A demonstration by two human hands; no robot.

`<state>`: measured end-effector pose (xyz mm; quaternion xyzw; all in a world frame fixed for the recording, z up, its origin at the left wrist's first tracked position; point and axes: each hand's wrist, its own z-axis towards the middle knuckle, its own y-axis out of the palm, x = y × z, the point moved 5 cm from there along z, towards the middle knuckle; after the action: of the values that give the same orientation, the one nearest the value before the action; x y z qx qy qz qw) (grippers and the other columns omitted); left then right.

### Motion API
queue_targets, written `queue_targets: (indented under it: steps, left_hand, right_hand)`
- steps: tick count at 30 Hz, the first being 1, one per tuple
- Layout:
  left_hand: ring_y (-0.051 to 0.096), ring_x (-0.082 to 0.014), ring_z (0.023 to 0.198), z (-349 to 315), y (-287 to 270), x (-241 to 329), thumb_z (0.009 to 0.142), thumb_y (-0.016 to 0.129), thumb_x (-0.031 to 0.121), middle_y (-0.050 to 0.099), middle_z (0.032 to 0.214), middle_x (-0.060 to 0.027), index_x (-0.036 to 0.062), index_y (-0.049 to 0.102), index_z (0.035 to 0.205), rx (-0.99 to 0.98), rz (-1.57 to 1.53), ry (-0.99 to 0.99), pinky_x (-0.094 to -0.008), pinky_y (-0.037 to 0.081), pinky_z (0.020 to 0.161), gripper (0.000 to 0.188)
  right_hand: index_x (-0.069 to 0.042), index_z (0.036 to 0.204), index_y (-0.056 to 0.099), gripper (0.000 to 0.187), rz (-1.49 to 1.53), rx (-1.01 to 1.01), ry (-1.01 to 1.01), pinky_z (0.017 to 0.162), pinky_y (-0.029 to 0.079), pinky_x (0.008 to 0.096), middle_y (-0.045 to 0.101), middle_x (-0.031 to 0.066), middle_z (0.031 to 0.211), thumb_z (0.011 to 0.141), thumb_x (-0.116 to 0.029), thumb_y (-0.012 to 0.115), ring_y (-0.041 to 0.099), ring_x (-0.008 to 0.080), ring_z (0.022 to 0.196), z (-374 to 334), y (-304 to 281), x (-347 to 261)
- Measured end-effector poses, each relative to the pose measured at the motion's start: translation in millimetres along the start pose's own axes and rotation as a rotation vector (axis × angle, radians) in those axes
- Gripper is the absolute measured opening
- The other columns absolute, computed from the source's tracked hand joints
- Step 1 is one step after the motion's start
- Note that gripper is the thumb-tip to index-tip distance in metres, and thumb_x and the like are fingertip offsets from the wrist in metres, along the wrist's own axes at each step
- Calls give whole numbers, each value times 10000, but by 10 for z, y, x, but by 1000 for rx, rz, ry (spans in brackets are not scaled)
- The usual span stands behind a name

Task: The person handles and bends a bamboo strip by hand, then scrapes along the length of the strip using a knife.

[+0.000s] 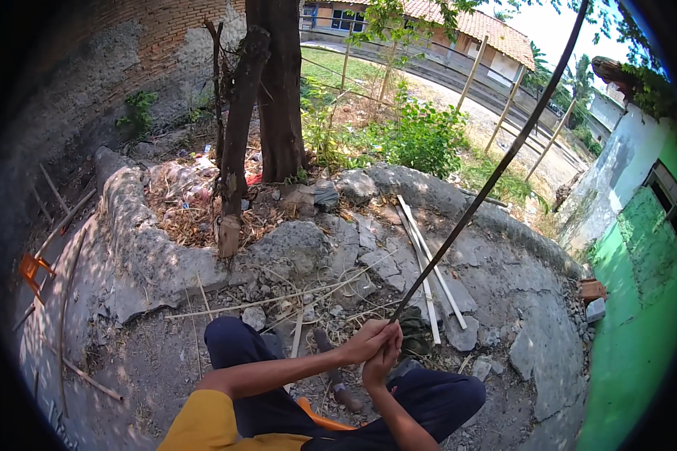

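Cracked ground (154, 368) takes up most of the view, rubble all over. Green wall (636, 263) on the right side, paint patchy. Tree trunk (282, 98) stands upright beyond the broken concrete, leafy bush (425, 139) to the right of it. Next, the dark pole (496, 175): long, thin, tilted, running from my hands up and right to the top of the view. My legs in dark trousers (436, 398) are bent, knees well apart. Two pale strips (433, 263) lie on the slabs, right of the pole's low end. Orange plastic thing (31, 270) at far left (stool maybe, can't tell). Dark green bundle (416, 334) on the ground just beyond my hands. Smallest: my left grip (365, 342) and right grip (381, 366), touching each other, both clamped on the pole's lower end, in front of my body.
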<state>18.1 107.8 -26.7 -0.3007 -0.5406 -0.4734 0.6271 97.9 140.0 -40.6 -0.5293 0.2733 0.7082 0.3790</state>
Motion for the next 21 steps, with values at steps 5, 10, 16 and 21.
queue_targets:
  steps: [5, 10, 16, 21]
  left_hand:
    - [655, -155, 771, 10, 1, -152, 1114, 385, 390, 650, 800, -59, 26, 604, 864, 136, -279, -156, -303, 537, 732, 494]
    - [631, -143, 680, 91, -9, -18, 1112, 393, 361, 632, 711, -55, 11, 604, 816, 102, -65, -5, -297, 516, 667, 504]
    - [614, -151, 667, 42, 29, 135, 1112, 392, 358, 644, 713, -54, 14, 611, 814, 46, 109, 132, -319, 493, 650, 505]
    - [648, -153, 723, 76, -31, -189, 1110, 404, 346, 650, 787, -64, 18, 618, 847, 213, -141, -148, -303, 521, 697, 472]
  right_hand:
    - [51, 1270, 614, 357, 22, 52, 49, 868, 491, 313, 662, 105, 1039, 1093, -197, 427, 633, 153, 975, 6, 15, 200]
    - [16, 1406, 535, 384, 98, -53, 75, 931, 471, 282, 594, 68, 1223, 1098, -196, 446, 583, 129, 1135, 66, -33, 253]
    - [50, 1344, 548, 366, 165, 20, 17, 923, 463, 280, 615, 95, 1187, 1092, -193, 441, 591, 151, 1083, -6, 9, -35]
    - [55, 1345, 540, 381, 68, -133, 223, 950, 453, 284, 617, 105, 1202, 1098, -215, 436, 586, 150, 1110, 55, -21, 310]
